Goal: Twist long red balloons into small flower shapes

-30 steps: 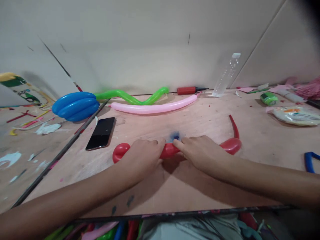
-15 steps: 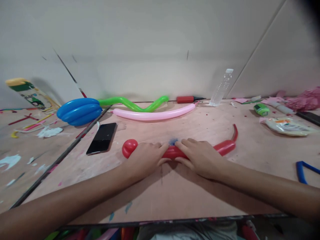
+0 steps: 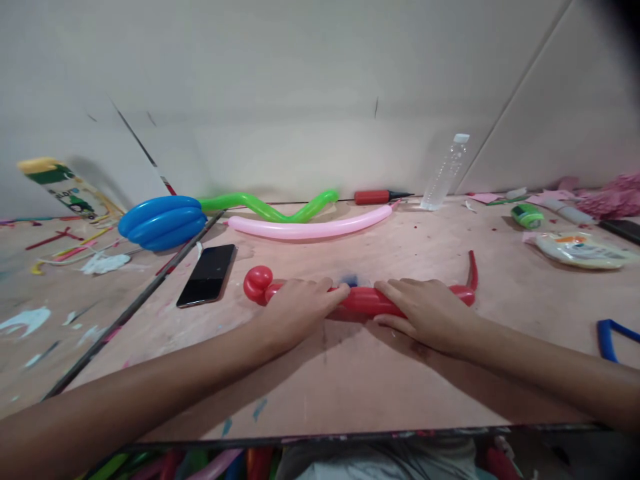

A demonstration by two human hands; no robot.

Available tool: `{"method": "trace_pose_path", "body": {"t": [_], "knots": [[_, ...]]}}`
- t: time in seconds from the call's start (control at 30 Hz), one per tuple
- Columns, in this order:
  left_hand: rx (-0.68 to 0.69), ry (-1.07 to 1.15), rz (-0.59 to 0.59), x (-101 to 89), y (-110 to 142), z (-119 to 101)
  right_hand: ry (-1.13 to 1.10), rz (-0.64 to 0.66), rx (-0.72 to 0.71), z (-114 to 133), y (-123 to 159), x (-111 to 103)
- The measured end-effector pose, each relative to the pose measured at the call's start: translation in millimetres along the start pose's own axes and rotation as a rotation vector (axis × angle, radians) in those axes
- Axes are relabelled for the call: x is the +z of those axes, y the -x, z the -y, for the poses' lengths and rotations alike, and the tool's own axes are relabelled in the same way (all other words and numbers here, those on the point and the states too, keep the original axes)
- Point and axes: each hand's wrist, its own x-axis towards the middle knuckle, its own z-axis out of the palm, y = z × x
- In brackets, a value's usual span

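Note:
A long red balloon lies crosswise in front of me, with a twisted round bubble at its left end and a thin uninflated tail at its right. My left hand is wrapped over it just right of the bubble. Farther right, my right hand grips the same balloon close to its tail end. A stretch of red balloon shows between the two hands. Behind it, a pink balloon and a bent green balloon lie by the wall, the green one joining a blue balloon bundle.
A phone lies to the left. By the wall are a red hand pump and a clear plastic bottle. A plastic packet, a green roll and a blue strip lie right. A tall bottle leans far left.
My right hand has slid right along the red balloon toward its tail, widening the gap between my hands. The bubble end has turned slightly, and the left hand stays near it.

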Motion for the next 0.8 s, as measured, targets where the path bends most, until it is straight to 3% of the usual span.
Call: {"method": "trace_pose_path", "body": {"t": [0.23,0.37,0.5,0.6,0.73,0.8], "knots": [[0.031,0.109,0.001,9.5,-16,-1,-0.020,-0.001,0.008,-16,7,8],[0.071,0.121,-0.054,11.1,-23,2,-0.025,0.006,0.038,-17,10,5],[0.063,0.089,-0.023,11.5,-26,0,-0.020,0.056,0.046,-14,9,3],[0.057,0.139,-0.029,5.9,-24,-1,-0.064,0.005,0.014,-20,10,0],[0.045,0.178,-0.111,-9.5,-13,9,-0.074,-0.011,-0.032,-50,13,-5],[0.034,0.166,-0.072,-16.6,-6,16,-0.072,0.010,-0.057,-60,14,-8]]}}
